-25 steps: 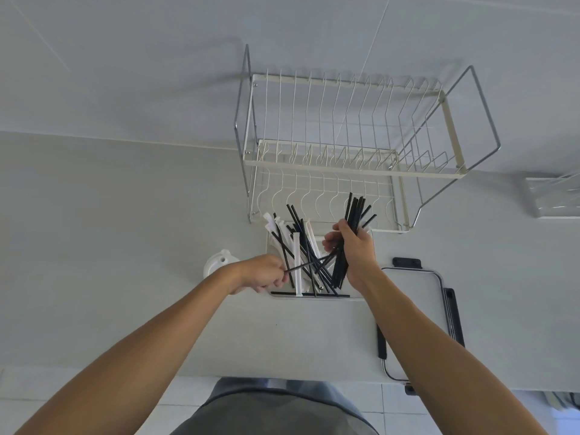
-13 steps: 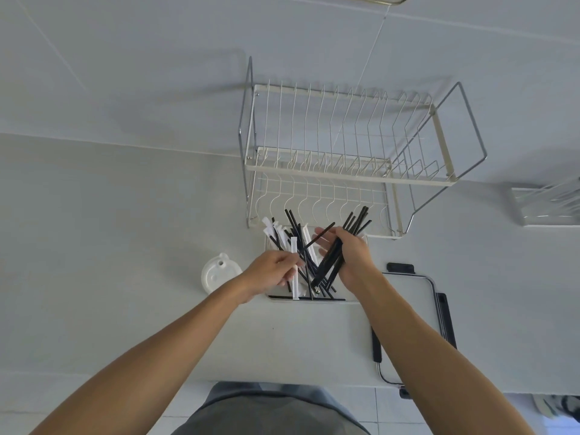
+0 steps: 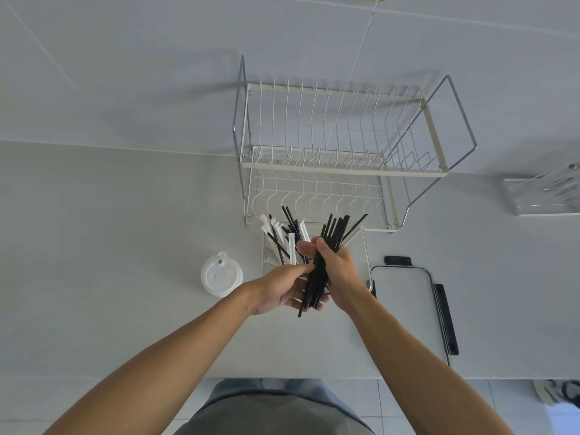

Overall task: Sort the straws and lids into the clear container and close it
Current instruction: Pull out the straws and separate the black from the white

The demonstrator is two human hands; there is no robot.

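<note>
My right hand grips a bundle of black straws above the clear container. My left hand meets the lower end of that bundle, its fingers against the straws from the left. More black straws and white paper-wrapped straws stand leaning in the left part of the container. A stack of clear cup lids lies on the counter to the container's left. The container's lid, clear with black latches, lies flat to its right.
A white wire dish rack stands behind the container against the wall. A clear tray sits at the far right. The counter's front edge runs just before my body.
My left hand brought a single black straw over to the bundle and now joins my right hand on it. The bundle has moved down and nearer to me.
</note>
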